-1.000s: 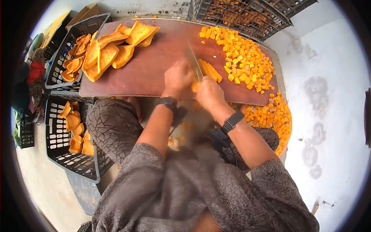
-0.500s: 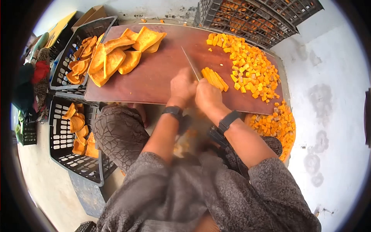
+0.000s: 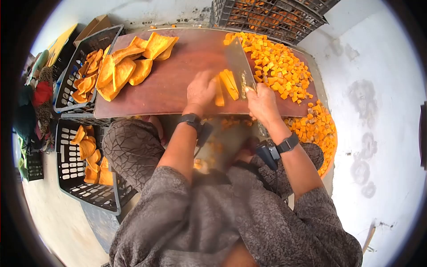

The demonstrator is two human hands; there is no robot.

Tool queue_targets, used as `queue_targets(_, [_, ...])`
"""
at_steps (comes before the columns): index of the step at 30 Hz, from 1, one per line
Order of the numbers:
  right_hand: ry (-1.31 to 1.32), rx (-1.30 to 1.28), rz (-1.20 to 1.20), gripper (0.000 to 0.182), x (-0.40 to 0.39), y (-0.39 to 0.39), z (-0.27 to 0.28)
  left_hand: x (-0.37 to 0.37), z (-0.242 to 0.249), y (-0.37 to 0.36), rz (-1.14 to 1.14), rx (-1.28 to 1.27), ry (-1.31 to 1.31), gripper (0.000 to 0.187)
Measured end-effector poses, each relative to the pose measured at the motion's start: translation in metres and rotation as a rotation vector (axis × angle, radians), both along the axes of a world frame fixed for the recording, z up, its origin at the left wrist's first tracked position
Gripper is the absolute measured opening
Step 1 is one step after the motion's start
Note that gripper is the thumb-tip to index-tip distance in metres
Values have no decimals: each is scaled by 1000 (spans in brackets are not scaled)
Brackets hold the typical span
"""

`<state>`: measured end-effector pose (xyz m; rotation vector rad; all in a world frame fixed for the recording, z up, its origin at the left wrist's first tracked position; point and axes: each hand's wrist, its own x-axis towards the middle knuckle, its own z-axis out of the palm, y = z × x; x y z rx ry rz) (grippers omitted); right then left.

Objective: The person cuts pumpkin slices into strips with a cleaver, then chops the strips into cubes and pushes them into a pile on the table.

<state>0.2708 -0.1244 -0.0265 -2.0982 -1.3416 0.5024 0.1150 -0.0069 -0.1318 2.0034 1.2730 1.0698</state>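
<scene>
My right hand (image 3: 262, 104) is closed around the handle of a broad cleaver (image 3: 240, 60), its blade pointing away over the board beside the diced pumpkin (image 3: 284, 71). Left of the blade lie a few pumpkin strips (image 3: 229, 84), slightly fanned apart on the reddish-brown board (image 3: 178, 89). My left hand (image 3: 201, 92) is over the board just left of these strips, its fingers smeared by motion. Large curved pumpkin slabs (image 3: 122, 66) are piled at the board's left end.
Black crates (image 3: 62, 171) with pumpkin pieces stand on the left. More crates (image 3: 271, 20) are stacked behind the board at the right. A heap of pumpkin cubes (image 3: 318, 131) fills a container below the board's right end, near the white wall (image 3: 373, 178).
My right hand and the cleaver have moved right, away from my left hand, and the blade now shows its broad side. The bunched strips have spread apart and shifted left.
</scene>
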Motion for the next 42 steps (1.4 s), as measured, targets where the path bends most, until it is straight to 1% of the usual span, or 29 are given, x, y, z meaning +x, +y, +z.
queue_targets(2, [54, 19, -48, 26, 4, -18, 6, -5, 0, 3, -31, 6, 10, 31])
queue_targets(4, [246, -38, -146, 25, 3, -40, 22, -11, 5, 4, -237, -174, -21, 52])
queue_targets(5, [250, -32, -153, 25, 8, -50, 20, -14, 7, 2, -244, -170, -16, 52])
queue_targets(7, [214, -97, -161, 25, 16, -62, 16, -21, 20, -5, -308, 33, 118, 76])
queue_targets(8, [220, -87, -166, 25, 19, -68, 15, -22, 26, -8, -314, 43, 124, 76])
queue_targets(10, [247, -155, -196, 26, 18, -80, 19, -21, 35, -16, -435, 16, 403, 87])
queue_targets(11, [258, -149, -200, 26, 20, -84, 14, -20, 39, -19, -439, 21, 414, 87])
queue_targets(13, [278, -156, -218, 26, 27, -86, 3, -16, 44, -19, -537, 127, 547, 91])
queue_targets(14, [288, -149, -218, 26, 30, -85, -1, -14, 48, -17, -537, 132, 558, 91])
queue_targets(16, [319, -112, -207, 26, 32, -85, -7, -9, 55, -13, -624, 209, 619, 94])
queue_targets(17, [334, -110, -216, 26, 32, -86, -9, -4, 58, -11, -636, 209, 633, 94])
queue_targets(19, [358, -115, -216, 26, 33, -83, -6, 12, 64, -5, -653, 205, 842, 92])
queue_targets(20, [366, -116, -224, 26, 35, -83, -8, 19, 66, -2, -662, 205, 849, 92])
queue_targets(22, [333, -87, -179, 26, 37, -84, -13, 32, 68, 1, -706, 331, 904, 91])
queue_targets(25, [357, -46, -189, 26, 42, -85, -19, 49, 72, 1, -777, 298, 900, 90])
queue_targets(29, [320, -18, -185, 25, 51, -79, -39, 62, 54, 9, -806, 304, 833, 88])
queue_targets(31, [125, 13, -129, 26, 55, -76, -51, 63, 56, 10, -787, 254, 758, 83])
queue_targets(32, [129, 7, -135, 26, 56, -75, -56, 62, 58, 9, -796, 250, 759, 83])
queue_targets(34, [77, 39, -104, 26, 53, -72, -52, 59, 61, 9, -666, 169, 802, 74])
queue_targets(35, [79, 35, -110, 26, 52, -71, -49, 55, 58, 12, -673, 166, 803, 74])
queue_targets(37, [100, -102, -141, 25, 47, -70, -32, 46, 51, 18, -477, 126, 780, 66])
queue_targets(38, [102, -104, -140, 25, 46, -71, -30, 43, 47, 19, -394, 128, 786, 64])
queue_targets(40, [-42, -70, -123, 26, 43, -71, -26, 37, 50, 24, -356, 84, 805, 66])
queue_targets(42, [-76, -76, -114, 26, 41, -71, -25, 31, 48, 27, -317, 46, 824, 69])
